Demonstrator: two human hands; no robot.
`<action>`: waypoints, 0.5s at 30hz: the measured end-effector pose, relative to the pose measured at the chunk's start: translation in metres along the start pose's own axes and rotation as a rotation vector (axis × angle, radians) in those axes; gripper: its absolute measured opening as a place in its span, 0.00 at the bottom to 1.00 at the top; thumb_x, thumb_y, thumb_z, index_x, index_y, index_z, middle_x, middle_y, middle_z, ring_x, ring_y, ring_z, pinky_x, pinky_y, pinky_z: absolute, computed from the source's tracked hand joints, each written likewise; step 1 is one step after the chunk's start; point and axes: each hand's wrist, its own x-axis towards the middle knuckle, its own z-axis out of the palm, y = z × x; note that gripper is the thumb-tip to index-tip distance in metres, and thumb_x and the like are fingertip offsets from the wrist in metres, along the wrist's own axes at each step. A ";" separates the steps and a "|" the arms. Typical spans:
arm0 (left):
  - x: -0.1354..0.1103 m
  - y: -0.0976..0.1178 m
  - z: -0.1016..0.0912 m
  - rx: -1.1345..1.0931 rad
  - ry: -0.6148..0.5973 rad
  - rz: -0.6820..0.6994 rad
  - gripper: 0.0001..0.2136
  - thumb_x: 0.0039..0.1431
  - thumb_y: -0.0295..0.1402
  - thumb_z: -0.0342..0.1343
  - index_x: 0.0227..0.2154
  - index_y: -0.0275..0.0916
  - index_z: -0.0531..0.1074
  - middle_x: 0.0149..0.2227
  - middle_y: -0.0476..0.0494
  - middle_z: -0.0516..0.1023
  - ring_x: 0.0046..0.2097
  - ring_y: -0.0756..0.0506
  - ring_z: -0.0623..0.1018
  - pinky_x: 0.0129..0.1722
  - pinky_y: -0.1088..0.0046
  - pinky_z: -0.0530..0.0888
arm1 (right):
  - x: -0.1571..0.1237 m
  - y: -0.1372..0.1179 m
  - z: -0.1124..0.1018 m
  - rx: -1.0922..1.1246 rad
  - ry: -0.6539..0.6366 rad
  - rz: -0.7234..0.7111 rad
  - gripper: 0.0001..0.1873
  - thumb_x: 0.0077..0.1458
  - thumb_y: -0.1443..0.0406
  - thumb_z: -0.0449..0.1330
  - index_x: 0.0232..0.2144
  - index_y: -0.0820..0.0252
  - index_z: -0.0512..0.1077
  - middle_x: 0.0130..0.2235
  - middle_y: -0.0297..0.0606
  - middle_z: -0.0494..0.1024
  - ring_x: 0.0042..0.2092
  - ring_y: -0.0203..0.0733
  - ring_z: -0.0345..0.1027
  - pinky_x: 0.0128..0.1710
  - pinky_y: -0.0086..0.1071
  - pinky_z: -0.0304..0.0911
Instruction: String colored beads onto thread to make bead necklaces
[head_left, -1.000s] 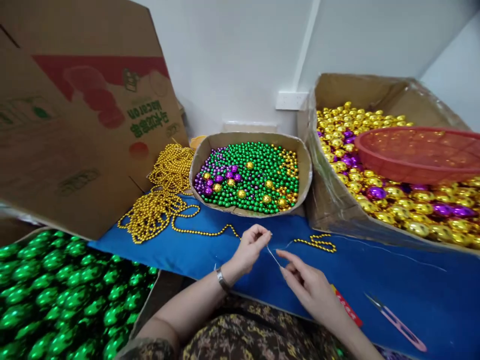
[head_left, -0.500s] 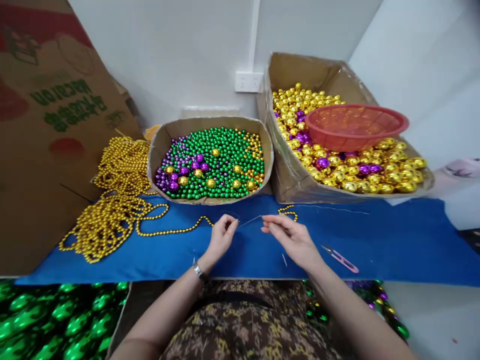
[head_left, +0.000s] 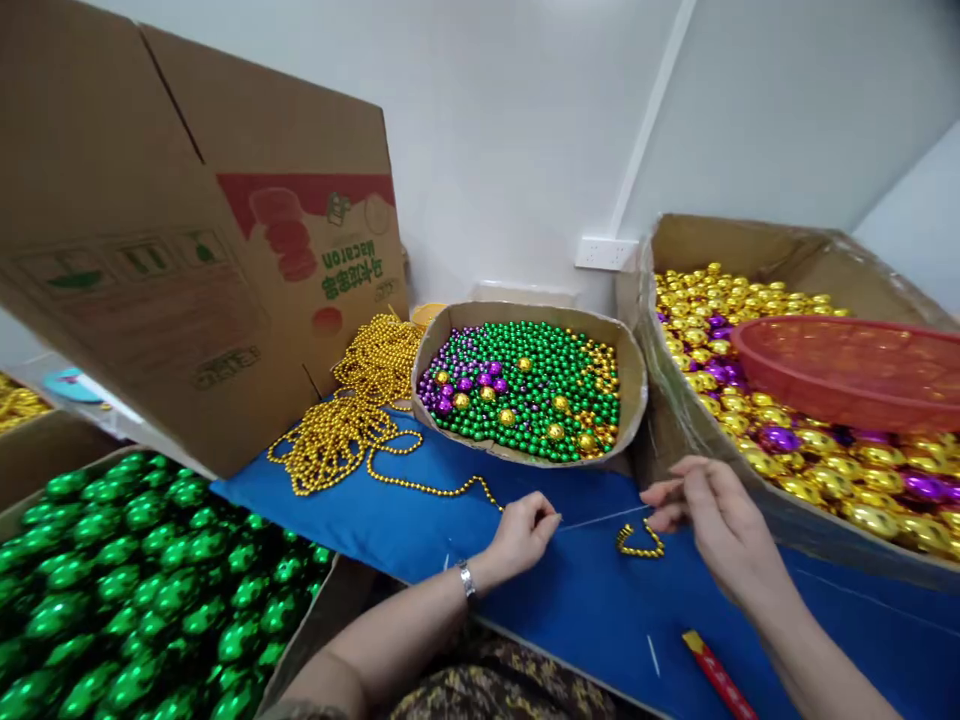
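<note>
A thin pale thread (head_left: 604, 517) stretches over the blue cloth between my two hands. My left hand (head_left: 523, 535), with a metal watch on its wrist, pinches one end, fingers closed. On the right, my right hand (head_left: 716, 515) has its fingertips drawn together at the thread's other end. Below those fingertips lies a short gold bead strand (head_left: 641, 550). Another gold bead string (head_left: 427, 487) runs from a heap of gold bead strings (head_left: 341, 430) to behind my left hand. A small white stick (head_left: 652, 655) and a red tool with a yellow end (head_left: 716, 675) lie nearer me.
A low carton (head_left: 632, 400) of green, purple and gold beads stands beyond my hands. At right, a larger carton (head_left: 679, 420) holds gold and purple balls and a red basket (head_left: 847, 370). A tall printed carton (head_left: 300, 120) rises at left, near shiny green balls (head_left: 142, 590).
My view has swung left, showing more of the printed carton and green balls. My hands have moved farther apart, lengthening the thread between them. The pink snips no longer show.
</note>
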 end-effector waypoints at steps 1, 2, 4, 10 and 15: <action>0.002 0.003 0.000 -0.030 -0.013 0.009 0.09 0.57 0.37 0.53 0.26 0.38 0.68 0.24 0.50 0.70 0.27 0.50 0.67 0.27 0.74 0.61 | 0.004 -0.008 0.000 -0.013 -0.006 -0.002 0.21 0.60 0.45 0.51 0.38 0.55 0.62 0.25 0.30 0.72 0.20 0.33 0.67 0.20 0.25 0.64; 0.005 0.008 0.000 -0.070 -0.027 0.019 0.09 0.57 0.38 0.53 0.26 0.38 0.68 0.24 0.50 0.70 0.27 0.50 0.67 0.27 0.74 0.61 | 0.008 -0.017 -0.001 -0.048 -0.016 -0.021 0.21 0.60 0.45 0.51 0.38 0.56 0.63 0.22 0.27 0.69 0.18 0.31 0.63 0.18 0.24 0.61; 0.011 0.022 -0.001 -0.176 -0.056 0.038 0.11 0.56 0.39 0.54 0.25 0.37 0.68 0.23 0.51 0.69 0.27 0.51 0.67 0.28 0.75 0.63 | 0.016 -0.041 -0.006 -0.112 -0.071 -0.100 0.20 0.62 0.47 0.50 0.39 0.57 0.65 0.20 0.24 0.63 0.17 0.28 0.56 0.16 0.22 0.54; 0.038 0.091 -0.010 -0.427 -0.139 0.102 0.12 0.54 0.41 0.58 0.25 0.37 0.67 0.23 0.50 0.69 0.26 0.52 0.69 0.27 0.75 0.67 | 0.041 -0.126 -0.024 -0.261 -0.156 -0.371 0.16 0.63 0.55 0.53 0.36 0.62 0.70 0.26 0.28 0.69 0.25 0.24 0.65 0.24 0.19 0.61; 0.046 0.139 -0.015 -0.571 -0.156 0.140 0.11 0.54 0.38 0.59 0.26 0.37 0.67 0.31 0.45 0.76 0.25 0.53 0.71 0.24 0.77 0.68 | 0.049 -0.181 -0.022 -0.275 -0.112 -0.433 0.14 0.66 0.60 0.49 0.41 0.65 0.68 0.27 0.24 0.69 0.27 0.22 0.70 0.28 0.17 0.62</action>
